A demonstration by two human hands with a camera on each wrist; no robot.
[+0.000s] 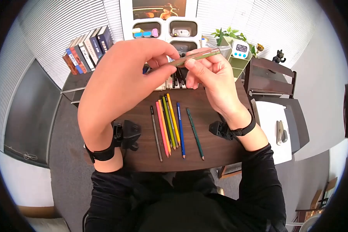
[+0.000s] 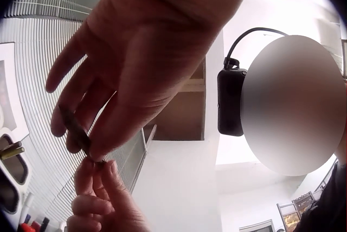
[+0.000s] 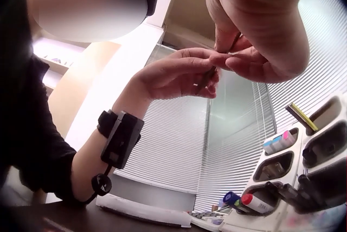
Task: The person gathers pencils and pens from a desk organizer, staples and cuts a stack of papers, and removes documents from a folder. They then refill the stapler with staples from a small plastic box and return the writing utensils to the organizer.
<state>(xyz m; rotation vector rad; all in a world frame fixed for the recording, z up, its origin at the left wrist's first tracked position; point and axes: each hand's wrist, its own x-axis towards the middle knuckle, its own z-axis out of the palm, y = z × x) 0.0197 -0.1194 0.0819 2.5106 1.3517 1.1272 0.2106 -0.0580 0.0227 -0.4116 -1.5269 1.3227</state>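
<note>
Both hands are raised over the desk around a slim olive-green, pen-like item (image 1: 197,56) with a reddish edge and a clear tip at its right end. My left hand (image 1: 118,77) pinches its left end between thumb and fingers. Further along, my right hand (image 1: 214,71) holds it between thumb and fingers. In the left wrist view, the item (image 2: 75,130) looks dark and crosses the left fingers, and its kind cannot be made out. Below the hands, several coloured pencils (image 1: 181,131) lie side by side, with a dark green pencil (image 1: 195,133) apart on the right.
A white organizer (image 1: 164,27) with pens and markers stands at the back of the dark desk (image 1: 224,149). Books (image 1: 87,50) stand at the left. A digital timer (image 1: 240,49) on a green holder and a plant (image 1: 232,33) are at the back right. Staplers (image 1: 280,131) lie on white paper.
</note>
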